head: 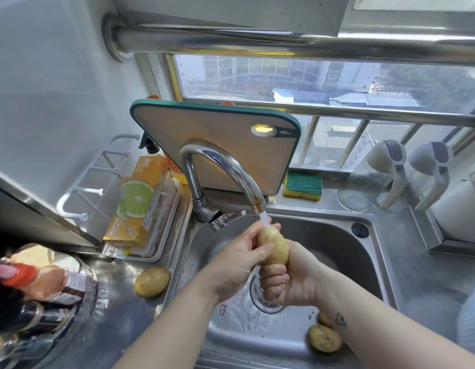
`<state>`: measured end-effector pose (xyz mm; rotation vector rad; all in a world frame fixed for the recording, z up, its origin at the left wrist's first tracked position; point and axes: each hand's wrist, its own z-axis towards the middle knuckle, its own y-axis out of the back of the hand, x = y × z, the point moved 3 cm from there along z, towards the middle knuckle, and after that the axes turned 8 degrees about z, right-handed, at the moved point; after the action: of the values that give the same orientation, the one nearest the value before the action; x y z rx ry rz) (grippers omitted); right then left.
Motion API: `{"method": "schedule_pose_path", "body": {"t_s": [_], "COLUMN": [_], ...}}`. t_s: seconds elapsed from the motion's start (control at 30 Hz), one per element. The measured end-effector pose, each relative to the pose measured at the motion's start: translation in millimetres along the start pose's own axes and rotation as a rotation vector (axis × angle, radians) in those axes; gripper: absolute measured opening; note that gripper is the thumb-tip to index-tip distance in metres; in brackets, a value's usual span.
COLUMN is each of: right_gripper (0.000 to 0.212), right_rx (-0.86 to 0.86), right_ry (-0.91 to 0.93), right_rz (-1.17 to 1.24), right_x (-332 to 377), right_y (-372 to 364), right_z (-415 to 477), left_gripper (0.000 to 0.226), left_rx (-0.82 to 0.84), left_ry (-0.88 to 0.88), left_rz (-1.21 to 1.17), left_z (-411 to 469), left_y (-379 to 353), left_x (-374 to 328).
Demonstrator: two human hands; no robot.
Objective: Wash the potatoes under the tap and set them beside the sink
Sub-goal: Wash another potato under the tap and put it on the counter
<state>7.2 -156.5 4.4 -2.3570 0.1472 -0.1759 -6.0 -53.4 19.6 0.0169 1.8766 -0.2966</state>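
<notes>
Water runs from the curved chrome tap (225, 166) onto a long yellow potato (274, 245) held upright over the steel sink (337, 235). My right hand (287, 280) grips its lower end, fingers curled round it. My left hand (239, 259) holds its upper part, thumb across the front. One potato (152, 281) lies on the counter left of the sink. Another potato (324, 338) lies in the basin at the front right, and a third potato (324, 319) shows partly behind my right forearm.
A cutting board (217, 145) leans behind the tap. A sponge (303, 185) and two clear jugs (369, 182) stand at the back right. An orange box (137, 203) sits in a tray at left, with bottles (31, 294) at the near left.
</notes>
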Motion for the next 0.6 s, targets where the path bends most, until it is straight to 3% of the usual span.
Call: {"method": "schedule_pose_path", "body": {"t_s": [0.07, 0.17, 0.27, 0.4, 0.5, 0.6], "right_gripper": [0.047, 0.051, 0.050, 0.037, 0.033, 0.032], "right_rx": [-0.013, -0.082, -0.193, -0.248, -0.299, -0.383], "right_ry": [0.019, 0.059, 0.145, 0.421, 0.619, 0.700], "right_rz": [-0.009, -0.039, -0.104, -0.259, -0.582, -0.616], "right_x": [2, 5, 6, 3, 1, 4], "right_y": [-2, -4, -5, -13, -11, -6], "right_z": [0, 3, 5, 0, -4, -7], "left_gripper": [0.029, 0.015, 0.027, 0.040, 0.040, 0.032], "left_rx": [-0.061, -0.279, -0.522, -0.746, -0.640, -0.480], "left_ry": [-0.010, 0.002, 0.100, 0.245, 0.250, 0.190], "left_rz": [0.067, 0.151, 0.079, -0.141, -0.201, -0.130], "left_z": [2, 8, 14, 16, 16, 12], "left_y": [-2, -9, -12, -2, -7, -21], "left_x": [-1, -6, -5, -3, -6, -7]}}
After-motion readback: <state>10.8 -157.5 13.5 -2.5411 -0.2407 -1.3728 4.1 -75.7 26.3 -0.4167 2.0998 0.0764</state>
